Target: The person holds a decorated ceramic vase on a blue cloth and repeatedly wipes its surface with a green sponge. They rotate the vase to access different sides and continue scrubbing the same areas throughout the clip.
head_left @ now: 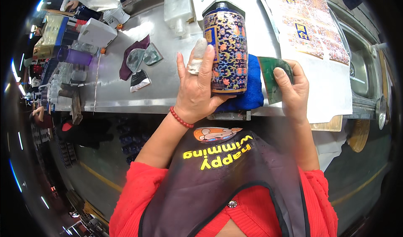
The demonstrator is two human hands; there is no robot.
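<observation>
My left hand [192, 88] is closed on a dark blue bottle [230, 54] with a colourful floral pattern, its neck pointing away from me. The thumb lies under the base and the fingers rest along the left side. A greyish-white cover [199, 54] wraps one of those fingers. Just right of the bottle, my right hand [297, 90] pinches a flat green scraper [269, 79] with a rounded corner, held apart from the bottle. Beneath the bottle, a blue cloth [254, 96] lies at the table's near edge.
Patterned printed sheets [310, 23] lie on white paper at the right, beside a metal sink [363, 65]. Cloth scraps [136, 58] sit on the steel table [109, 69]. A clear bottle [178, 10] lies at the back; mixed containers [79, 48] crowd the left.
</observation>
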